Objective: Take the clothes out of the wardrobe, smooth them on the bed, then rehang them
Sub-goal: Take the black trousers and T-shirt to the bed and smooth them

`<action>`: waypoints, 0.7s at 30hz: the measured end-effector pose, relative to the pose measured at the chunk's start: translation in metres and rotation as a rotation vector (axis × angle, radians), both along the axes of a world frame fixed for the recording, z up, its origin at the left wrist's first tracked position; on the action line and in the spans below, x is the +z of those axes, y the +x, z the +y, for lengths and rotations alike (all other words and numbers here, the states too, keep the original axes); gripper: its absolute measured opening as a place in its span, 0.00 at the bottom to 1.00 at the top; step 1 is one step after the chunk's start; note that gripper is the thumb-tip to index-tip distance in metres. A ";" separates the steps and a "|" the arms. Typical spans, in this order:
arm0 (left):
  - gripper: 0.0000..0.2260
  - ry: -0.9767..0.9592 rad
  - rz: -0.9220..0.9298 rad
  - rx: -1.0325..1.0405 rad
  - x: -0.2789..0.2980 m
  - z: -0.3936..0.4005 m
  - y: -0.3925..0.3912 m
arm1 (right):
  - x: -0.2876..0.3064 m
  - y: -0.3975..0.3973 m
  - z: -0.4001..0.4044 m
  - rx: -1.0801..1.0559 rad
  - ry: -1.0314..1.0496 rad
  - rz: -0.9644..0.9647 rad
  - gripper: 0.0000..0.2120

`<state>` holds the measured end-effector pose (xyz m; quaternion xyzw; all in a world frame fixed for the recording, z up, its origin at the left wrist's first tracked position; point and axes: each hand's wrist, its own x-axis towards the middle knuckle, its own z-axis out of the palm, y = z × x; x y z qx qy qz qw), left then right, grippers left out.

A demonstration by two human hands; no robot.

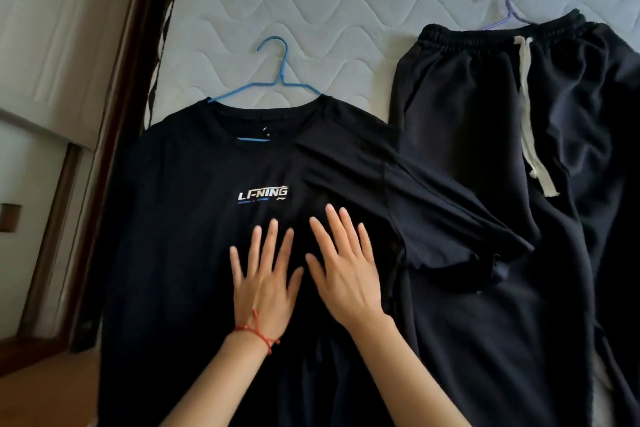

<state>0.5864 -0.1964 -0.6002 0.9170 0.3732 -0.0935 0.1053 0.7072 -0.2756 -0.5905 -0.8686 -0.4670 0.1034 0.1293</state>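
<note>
The black T-shirt lies flat on the bed, its long axis running from near to far, with the blue hanger inside the collar at the far end. Its right sleeve is folded over the chest, just to the right of the right hand, which is nearer to it. The left hand and the right hand both press flat on the shirt front, fingers straight and spread, gripping nothing. The dark trousers lie to the right.

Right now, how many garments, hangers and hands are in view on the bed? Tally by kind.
Garments: 2, the black T-shirt and the dark trousers.
Hangers: 2, the blue hanger and the purple hanger.
Hands: 2, the left hand and the right hand, both flat on the T-shirt.
Total: 6
</note>
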 end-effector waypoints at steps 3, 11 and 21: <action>0.25 -0.020 0.027 -0.048 -0.008 0.001 -0.029 | -0.027 -0.001 -0.008 -0.081 -0.083 -0.006 0.25; 0.26 -0.024 -0.122 0.082 0.013 0.047 -0.058 | -0.006 -0.045 0.029 -0.334 0.022 0.015 0.25; 0.23 -0.525 -0.700 1.022 0.009 0.194 -0.133 | -0.023 -0.135 0.109 -0.002 -0.040 0.003 0.24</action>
